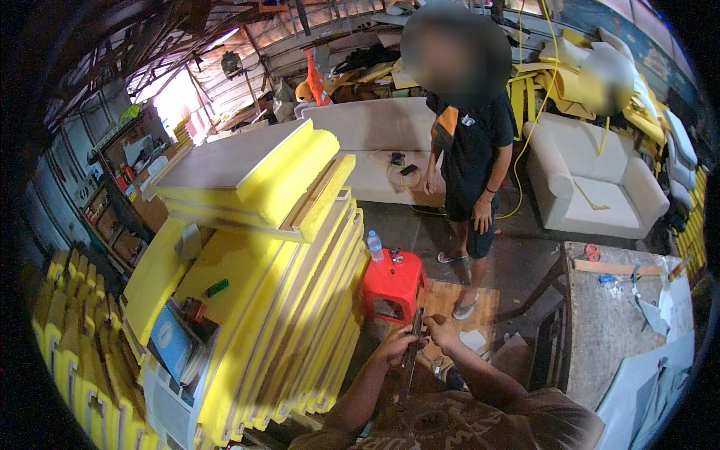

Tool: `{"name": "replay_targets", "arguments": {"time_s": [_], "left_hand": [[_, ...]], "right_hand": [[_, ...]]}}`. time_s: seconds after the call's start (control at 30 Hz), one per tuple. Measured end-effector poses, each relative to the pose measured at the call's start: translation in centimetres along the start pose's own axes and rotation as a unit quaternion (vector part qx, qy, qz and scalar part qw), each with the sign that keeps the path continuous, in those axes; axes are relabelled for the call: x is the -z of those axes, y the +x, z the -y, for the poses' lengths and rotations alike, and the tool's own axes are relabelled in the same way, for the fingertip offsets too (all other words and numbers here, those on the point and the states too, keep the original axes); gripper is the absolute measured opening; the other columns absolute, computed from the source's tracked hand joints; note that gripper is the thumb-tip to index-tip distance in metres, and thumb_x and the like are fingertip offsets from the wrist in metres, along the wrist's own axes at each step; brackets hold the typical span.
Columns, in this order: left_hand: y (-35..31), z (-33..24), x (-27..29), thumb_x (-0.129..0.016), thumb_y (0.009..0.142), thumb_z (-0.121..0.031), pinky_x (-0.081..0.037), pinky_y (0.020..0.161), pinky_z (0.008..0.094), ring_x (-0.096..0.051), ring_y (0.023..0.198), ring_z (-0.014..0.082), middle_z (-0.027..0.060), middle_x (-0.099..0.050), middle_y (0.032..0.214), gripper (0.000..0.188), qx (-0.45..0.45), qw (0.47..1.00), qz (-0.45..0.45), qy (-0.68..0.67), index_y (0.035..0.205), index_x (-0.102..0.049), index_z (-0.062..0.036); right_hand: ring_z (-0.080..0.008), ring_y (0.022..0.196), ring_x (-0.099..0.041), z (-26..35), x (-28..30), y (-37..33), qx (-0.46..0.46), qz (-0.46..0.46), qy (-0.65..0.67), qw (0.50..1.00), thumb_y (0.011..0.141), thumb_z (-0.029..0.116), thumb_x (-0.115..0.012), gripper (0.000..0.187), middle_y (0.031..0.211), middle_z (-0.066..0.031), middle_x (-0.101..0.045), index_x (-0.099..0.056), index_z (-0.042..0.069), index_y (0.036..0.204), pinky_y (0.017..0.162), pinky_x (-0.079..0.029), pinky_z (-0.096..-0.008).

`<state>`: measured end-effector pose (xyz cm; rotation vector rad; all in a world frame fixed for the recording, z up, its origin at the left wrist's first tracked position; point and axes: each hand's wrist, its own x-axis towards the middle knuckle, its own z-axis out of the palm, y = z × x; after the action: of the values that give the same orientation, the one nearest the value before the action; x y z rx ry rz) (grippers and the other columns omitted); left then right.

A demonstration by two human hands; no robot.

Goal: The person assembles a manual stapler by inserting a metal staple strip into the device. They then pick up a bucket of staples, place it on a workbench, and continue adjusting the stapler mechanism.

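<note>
In front of my body, my left hand (397,345) is closed around a long, narrow dark metal tool (412,354) whose exact kind I cannot make out. The tool points away from me, its near end low against my shirt. My right hand (441,334) is at its right side, fingers curled in against the upper part. A red plastic stool (394,280) stands just beyond both hands. On it are a clear water bottle (374,246) and some small items too small to name.
Left of me rises a tall stack of yellow foam-covered panels (300,300). A person (471,150) in dark clothes stands ahead, near a pale sofa (375,172) and a matching armchair (592,180). At right is a worktable (600,319) with red-handled scissors (592,253) and grey fabric.
</note>
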<state>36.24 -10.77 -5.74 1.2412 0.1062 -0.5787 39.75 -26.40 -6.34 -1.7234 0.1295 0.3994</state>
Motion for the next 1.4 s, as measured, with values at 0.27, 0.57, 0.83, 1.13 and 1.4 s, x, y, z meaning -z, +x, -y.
{"name": "replay_targets", "arguments": {"time_s": [0.27,0.57,0.83,1.13,1.4], "left_hand": [[0.9,0.5,1.2,-0.041,0.088,-0.008,-0.048,0.077,0.0305,-0.06,0.087,0.0187,0.0112,-0.06,0.095,0.028,0.0,1.0,0.006,0.006,0.113,-0.049,0.0023],[6.2,4.6,1.8,-0.041,0.091,-0.015,-0.047,0.072,0.0286,-0.057,0.082,0.0153,0.0075,-0.059,0.094,0.029,-0.047,0.998,0.007,0.049,0.114,-0.051,0.0007],[12.2,4.9,0.7,-0.044,0.092,-0.018,-0.046,0.072,0.0283,-0.055,0.082,0.0129,0.0046,-0.059,0.095,0.027,-0.047,0.998,0.005,0.029,0.111,-0.053,-0.0017],[20.4,2.3,-2.8,-0.048,0.091,-0.02,-0.044,0.082,0.0322,-0.055,0.088,0.0154,0.0052,-0.06,0.097,0.026,-0.176,0.981,-0.063,-0.044,0.109,-0.056,-0.0041],[20.3,-7.7,-8.7,-0.052,0.089,-0.023,-0.045,0.07,0.0304,-0.055,0.081,0.0165,0.0086,-0.056,0.092,0.029,-0.268,0.876,-0.255,0.31,0.107,-0.055,-0.0003]], "right_hand": [[-0.0133,0.057,-0.051,0.9,-0.6,0.1,-0.032,0.024,-0.001,0.999,0.082,0.037,-0.055,0.039,0.073,-0.0077,-0.058,-0.057,0.0,0.093,0.044,-0.036,-0.0259],[-0.0126,0.051,-0.052,-6.2,1.4,4.3,0.066,0.078,-0.008,0.995,0.083,0.035,-0.054,0.034,0.067,-0.0046,-0.056,-0.056,0.003,0.094,0.038,-0.033,-0.0243],[-0.0151,0.045,-0.05,1.2,3.0,3.3,-0.166,0.052,0.114,0.978,0.082,0.034,-0.057,0.031,0.064,-0.0049,-0.055,-0.055,0.004,0.086,0.035,-0.03,-0.0244],[-0.0141,0.04,-0.044,-0.7,10.7,14.5,-0.046,0.127,0.141,0.981,0.083,0.036,-0.057,0.027,0.064,-0.0038,-0.057,-0.059,0.008,0.085,0.034,-0.032,-0.0273],[-0.0091,0.043,-0.038,7.6,15.7,16.0,-0.132,0.043,0.121,0.983,0.081,0.032,-0.059,0.022,0.059,0.0014,-0.042,-0.057,0.011,0.084,0.038,-0.028,-0.0234]]}}
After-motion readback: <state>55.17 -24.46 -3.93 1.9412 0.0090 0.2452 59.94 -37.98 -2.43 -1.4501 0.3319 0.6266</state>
